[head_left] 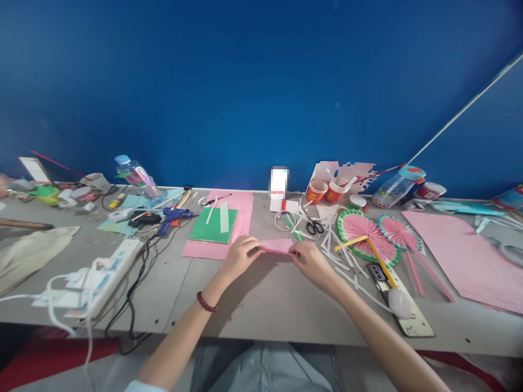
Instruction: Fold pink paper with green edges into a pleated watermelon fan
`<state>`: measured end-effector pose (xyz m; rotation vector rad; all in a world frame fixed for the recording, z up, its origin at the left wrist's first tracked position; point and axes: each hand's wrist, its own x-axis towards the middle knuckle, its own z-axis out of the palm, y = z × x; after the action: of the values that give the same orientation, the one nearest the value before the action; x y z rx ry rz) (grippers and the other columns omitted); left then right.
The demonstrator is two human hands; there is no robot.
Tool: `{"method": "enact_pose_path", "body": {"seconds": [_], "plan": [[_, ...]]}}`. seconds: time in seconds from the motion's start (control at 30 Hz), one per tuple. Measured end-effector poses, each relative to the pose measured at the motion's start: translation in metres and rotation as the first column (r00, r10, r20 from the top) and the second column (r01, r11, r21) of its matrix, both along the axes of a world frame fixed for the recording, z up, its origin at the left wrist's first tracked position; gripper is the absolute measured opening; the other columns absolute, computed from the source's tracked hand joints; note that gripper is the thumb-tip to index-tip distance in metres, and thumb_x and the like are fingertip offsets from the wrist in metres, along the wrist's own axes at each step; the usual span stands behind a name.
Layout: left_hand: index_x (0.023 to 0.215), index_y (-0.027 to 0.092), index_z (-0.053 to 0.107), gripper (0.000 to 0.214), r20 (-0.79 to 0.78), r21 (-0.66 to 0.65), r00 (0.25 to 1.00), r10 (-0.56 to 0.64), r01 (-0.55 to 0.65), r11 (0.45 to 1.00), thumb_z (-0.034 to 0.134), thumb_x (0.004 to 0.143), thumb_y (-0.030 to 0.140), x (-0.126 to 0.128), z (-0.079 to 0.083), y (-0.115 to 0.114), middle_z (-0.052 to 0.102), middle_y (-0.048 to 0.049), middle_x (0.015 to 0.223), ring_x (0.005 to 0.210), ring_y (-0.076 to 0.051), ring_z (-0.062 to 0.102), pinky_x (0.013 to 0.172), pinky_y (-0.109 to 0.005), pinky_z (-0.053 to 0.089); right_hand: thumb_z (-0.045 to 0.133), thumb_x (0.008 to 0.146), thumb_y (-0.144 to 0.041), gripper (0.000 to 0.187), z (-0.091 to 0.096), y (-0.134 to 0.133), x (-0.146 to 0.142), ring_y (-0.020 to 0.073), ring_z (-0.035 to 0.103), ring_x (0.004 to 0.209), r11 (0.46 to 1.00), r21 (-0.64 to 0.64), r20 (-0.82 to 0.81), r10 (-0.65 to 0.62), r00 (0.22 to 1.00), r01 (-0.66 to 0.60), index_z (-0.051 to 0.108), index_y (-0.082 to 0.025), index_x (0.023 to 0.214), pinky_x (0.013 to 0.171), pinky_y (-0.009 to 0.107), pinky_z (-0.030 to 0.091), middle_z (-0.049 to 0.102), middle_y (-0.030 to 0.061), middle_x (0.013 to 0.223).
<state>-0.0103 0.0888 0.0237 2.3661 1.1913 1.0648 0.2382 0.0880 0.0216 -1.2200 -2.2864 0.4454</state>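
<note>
A narrow strip of pink paper [277,245] is stretched between my two hands, just above the grey table. My left hand [244,253], with a beaded bracelet on the wrist, pinches its left end. At the other end the fingers of my right hand [309,258] are closed on the paper. Beyond my left hand lies a green packet [213,226] on a pink sheet [245,209]. Black-handled scissors [315,227] and white paper strips [333,247] lie beyond my right hand. Whether the strip is folded in layers I cannot tell.
Watermelon-patterned paper fans [363,234] and a phone [378,272] lie to the right, beside a large pink sheet [469,256]. Red paper cups [317,191] stand at the back. On the left are a blue glue gun [174,216], a power strip [118,272] with cables and a tilted bottle [137,177].
</note>
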Motion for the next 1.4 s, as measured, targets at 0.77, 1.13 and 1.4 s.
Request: {"method": "enact_pose_path", "body": {"seconds": [0.77,1.13,1.4], "plan": [[0.096,0.021,0.064,0.016,-0.189,0.269,0.952,0.241,-0.186,0.945,0.050,0.088,0.021,0.032,0.053,-0.038,0.064,-0.0061,0.092,0.090,-0.021,0.057,0.083,-0.039,0.044,0.059,0.077,-0.045,0.030,0.018,-0.038,-0.028,0.0148,0.055,0.062,0.822,-0.550,-0.565,-0.496,0.660,0.146,0.065,-0.016,0.081,0.056,0.025,0.042,0.064,0.0038,0.072],[0.111,0.019,0.059,0.024,-0.120,0.143,0.969,0.214,-0.197,0.970,0.050,0.089,0.018,0.043,0.027,-0.054,0.068,-0.0068,0.100,0.090,-0.020,0.062,0.078,-0.034,0.049,0.051,0.083,-0.036,0.025,0.019,-0.047,-0.050,0.0179,0.060,0.086,0.860,-0.510,-0.663,-0.369,0.651,-0.032,0.065,-0.019,0.095,0.072,0.028,0.048,0.066,0.0067,0.095],[0.106,0.023,0.065,0.027,-0.031,0.045,0.986,0.163,-0.161,0.986,0.049,0.087,0.013,0.026,0.023,-0.049,0.071,-0.0045,0.096,0.087,-0.019,0.066,0.077,-0.035,0.052,0.055,0.080,-0.023,0.035,0.020,-0.035,-0.006,0.0239,0.056,0.095,0.942,0.042,-0.286,-0.309,0.907,0.334,0.055,-0.021,0.115,0.081,0.038,0.048,0.058,0.0110,0.109]]}}
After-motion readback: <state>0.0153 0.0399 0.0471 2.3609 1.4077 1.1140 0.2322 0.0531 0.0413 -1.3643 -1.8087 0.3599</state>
